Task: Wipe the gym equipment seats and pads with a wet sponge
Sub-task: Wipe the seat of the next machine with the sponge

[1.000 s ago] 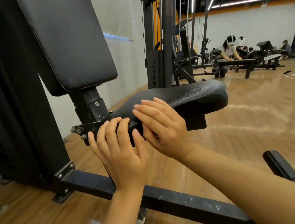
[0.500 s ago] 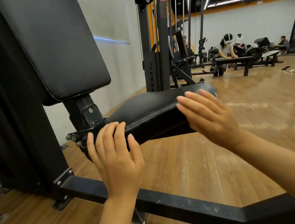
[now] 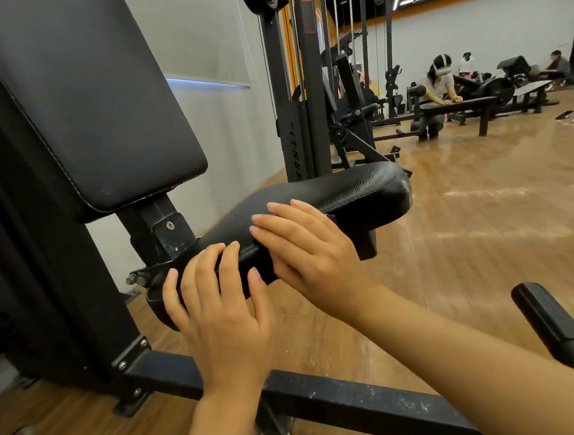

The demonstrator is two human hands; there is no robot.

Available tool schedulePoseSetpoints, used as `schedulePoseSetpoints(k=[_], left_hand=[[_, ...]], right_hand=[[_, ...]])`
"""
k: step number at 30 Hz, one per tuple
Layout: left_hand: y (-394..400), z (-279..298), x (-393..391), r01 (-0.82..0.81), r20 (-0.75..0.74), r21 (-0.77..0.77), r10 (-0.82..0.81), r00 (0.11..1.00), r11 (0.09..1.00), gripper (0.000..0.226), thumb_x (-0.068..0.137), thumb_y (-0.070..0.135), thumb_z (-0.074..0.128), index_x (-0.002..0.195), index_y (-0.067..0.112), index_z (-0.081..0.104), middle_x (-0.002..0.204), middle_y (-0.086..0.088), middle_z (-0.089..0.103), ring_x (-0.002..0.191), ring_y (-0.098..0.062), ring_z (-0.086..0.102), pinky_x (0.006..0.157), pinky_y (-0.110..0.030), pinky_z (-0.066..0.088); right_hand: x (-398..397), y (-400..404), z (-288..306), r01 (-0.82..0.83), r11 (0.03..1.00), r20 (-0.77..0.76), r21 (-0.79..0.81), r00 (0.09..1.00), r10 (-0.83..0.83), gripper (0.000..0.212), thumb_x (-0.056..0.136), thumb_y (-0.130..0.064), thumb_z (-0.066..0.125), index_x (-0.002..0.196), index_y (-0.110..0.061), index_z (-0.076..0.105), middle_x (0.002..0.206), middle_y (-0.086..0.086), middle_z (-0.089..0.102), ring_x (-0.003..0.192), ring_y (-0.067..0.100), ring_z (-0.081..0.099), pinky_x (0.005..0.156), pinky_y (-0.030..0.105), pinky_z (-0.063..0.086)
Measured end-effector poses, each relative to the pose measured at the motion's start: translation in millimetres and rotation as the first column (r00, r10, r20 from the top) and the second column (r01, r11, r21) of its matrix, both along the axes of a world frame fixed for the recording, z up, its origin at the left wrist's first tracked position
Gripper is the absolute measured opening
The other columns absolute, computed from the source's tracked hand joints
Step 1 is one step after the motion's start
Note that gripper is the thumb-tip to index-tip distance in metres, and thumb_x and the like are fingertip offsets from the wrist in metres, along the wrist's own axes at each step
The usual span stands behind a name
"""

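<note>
Both hands lie on the near side edge of the black seat (image 3: 328, 197), and that single head view is all there is to go by. Left hand (image 3: 217, 312) rests with fingers spread and nearly straight over the rear corner of the seat, beside the bracket (image 3: 166, 233) under the back pad (image 3: 90, 95); it holds nothing and seems only to steady the cushion. Right hand (image 3: 308, 250) presses flat against the seat's side, fingers straight and together, with a small dark reddish scrap showing just past its far edge. That scrap may be the sponge (image 3: 331, 218), but most of it is hidden, so I cannot tell for sure. The seat stands tilted, front end raised, above the steel base bar (image 3: 327, 396) and the wooden floor (image 3: 486, 236). Judging by this, the side-edge wipe is in hand; next the right hand would need to slide along the stitched rim towards the front nose, keeping pressure even
</note>
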State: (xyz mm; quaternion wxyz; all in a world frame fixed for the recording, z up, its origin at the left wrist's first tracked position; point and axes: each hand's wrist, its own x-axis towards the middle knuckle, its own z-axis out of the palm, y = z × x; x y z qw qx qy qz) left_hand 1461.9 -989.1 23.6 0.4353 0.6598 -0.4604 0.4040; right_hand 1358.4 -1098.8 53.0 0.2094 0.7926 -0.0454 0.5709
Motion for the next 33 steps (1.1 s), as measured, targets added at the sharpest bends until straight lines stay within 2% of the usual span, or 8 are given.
schedulePoseSetpoints(k=[4, 11, 15, 19, 21, 23, 28, 33], left_hand=[[-2, 3, -6, -0.035, -0.036, 0.020, 0.036, 0.999, 0.999, 0.039, 0.097, 0.029, 0.047, 0.124, 0.005, 0.061, 0.127, -0.013, 0.061, 0.122, -0.032, 0.053, 0.116, -0.052, 0.022], [-18, 8, -28, -0.076, -0.012, 0.061, 0.077, 0.997, 0.995, 0.044, 0.095, 0.032, 0.047, 0.128, 0.003, 0.057, 0.131, -0.013, 0.058, 0.127, -0.031, 0.051, 0.117, -0.052, 0.020], [-28, 5, -28, -0.115, 0.021, 0.040, 0.114, 0.993, 0.993, 0.045, 0.097, 0.033, 0.046, 0.129, 0.004, 0.057, 0.132, -0.012, 0.059, 0.127, -0.030, 0.052, 0.115, -0.052, 0.021], [-35, -1, -23, -0.166, 0.096, -0.011, 0.167, 0.981, 0.986, 0.045, 0.100, 0.033, 0.044, 0.129, 0.003, 0.059, 0.130, -0.011, 0.061, 0.125, -0.029, 0.054, 0.113, -0.051, 0.025], [-36, -2, -22, -0.190, 0.114, -0.026, 0.192, 0.975, 0.981, 0.044, 0.100, 0.032, 0.043, 0.129, 0.003, 0.059, 0.130, -0.011, 0.061, 0.124, -0.029, 0.055, 0.112, -0.052, 0.026], [-37, -3, -21, -0.207, 0.127, -0.033, 0.209, 0.970, 0.978, 0.044, 0.101, 0.032, 0.042, 0.129, 0.003, 0.059, 0.129, -0.011, 0.061, 0.124, -0.029, 0.055, 0.112, -0.052, 0.027], [-39, -5, -18, -0.247, 0.175, -0.044, 0.251, 0.952, 0.968, 0.045, 0.102, 0.033, 0.039, 0.131, 0.002, 0.056, 0.130, -0.013, 0.061, 0.124, -0.030, 0.054, 0.112, -0.050, 0.026], [-40, -6, -18, -0.270, 0.179, -0.052, 0.275, 0.945, 0.962, 0.046, 0.103, 0.033, 0.037, 0.131, 0.002, 0.055, 0.130, -0.014, 0.061, 0.123, -0.031, 0.052, 0.111, -0.050, 0.027]], right_hand=[[-24, -15, 4, 0.050, 0.988, -0.143, -0.149, 0.987, -0.071, 0.035, 0.096, -0.014, 0.064, 0.130, -0.004, 0.063, 0.138, 0.013, 0.058, 0.134, 0.028, 0.049, 0.116, 0.043, 0.036], [-92, -60, 5, 0.189, 0.933, -0.038, -0.305, 0.977, -0.211, 0.044, 0.093, -0.011, 0.068, 0.136, -0.007, 0.058, 0.142, 0.013, 0.053, 0.134, 0.029, 0.049, 0.111, 0.046, 0.041], [-106, -69, 4, 0.055, 0.993, 0.020, -0.101, 0.998, -0.053, 0.037, 0.099, -0.011, 0.059, 0.135, -0.003, 0.051, 0.142, 0.017, 0.049, 0.134, 0.033, 0.048, 0.112, 0.051, 0.039], [-96, -58, 2, -0.227, 0.952, 0.261, 0.205, 0.950, 0.170, 0.033, 0.099, -0.005, 0.051, 0.129, 0.007, 0.055, 0.137, 0.023, 0.052, 0.133, 0.036, 0.048, 0.112, 0.053, 0.039], [-85, -51, 3, -0.290, 0.917, 0.384, 0.275, 0.907, 0.172, 0.031, 0.097, -0.003, 0.051, 0.124, 0.011, 0.057, 0.133, 0.023, 0.055, 0.130, 0.036, 0.051, 0.108, 0.055, 0.042], [-75, -46, 5, -0.248, 0.934, 0.409, 0.256, 0.904, 0.128, 0.029, 0.094, 0.001, 0.056, 0.121, 0.010, 0.061, 0.129, 0.021, 0.059, 0.128, 0.037, 0.053, 0.104, 0.056, 0.045], [-71, -48, 14, -0.031, 0.999, 0.178, -0.037, 0.983, 0.037, 0.025, 0.091, -0.006, 0.065, 0.115, -0.002, 0.072, 0.126, 0.013, 0.066, 0.124, 0.031, 0.059, 0.104, 0.048, 0.048], [-90, -67, 18, -0.130, 0.971, -0.067, -0.202, 0.991, 0.119, 0.029, 0.095, -0.008, 0.062, 0.123, -0.004, 0.067, 0.133, 0.013, 0.061, 0.129, 0.029, 0.055, 0.110, 0.044, 0.043]])
